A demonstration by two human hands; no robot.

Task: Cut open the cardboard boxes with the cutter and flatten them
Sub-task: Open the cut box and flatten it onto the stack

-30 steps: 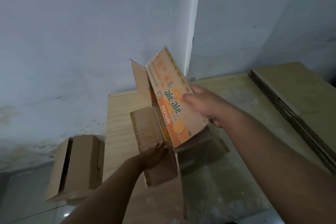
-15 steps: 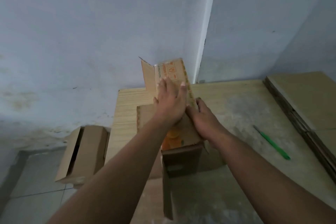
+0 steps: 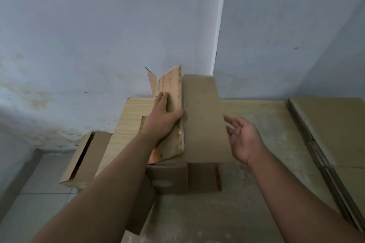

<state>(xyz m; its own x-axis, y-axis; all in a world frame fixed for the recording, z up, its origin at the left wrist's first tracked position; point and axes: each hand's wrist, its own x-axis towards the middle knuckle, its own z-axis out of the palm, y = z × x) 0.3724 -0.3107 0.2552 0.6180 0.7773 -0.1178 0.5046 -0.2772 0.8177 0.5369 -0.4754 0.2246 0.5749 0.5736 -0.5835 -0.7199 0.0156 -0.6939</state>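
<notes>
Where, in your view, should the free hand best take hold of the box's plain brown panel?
I would grip the plain brown panel by its long right edge, coming from the right: that edge is free and lies beside the open right hand, while the left hand presses the printed panel at the fold.
</notes>
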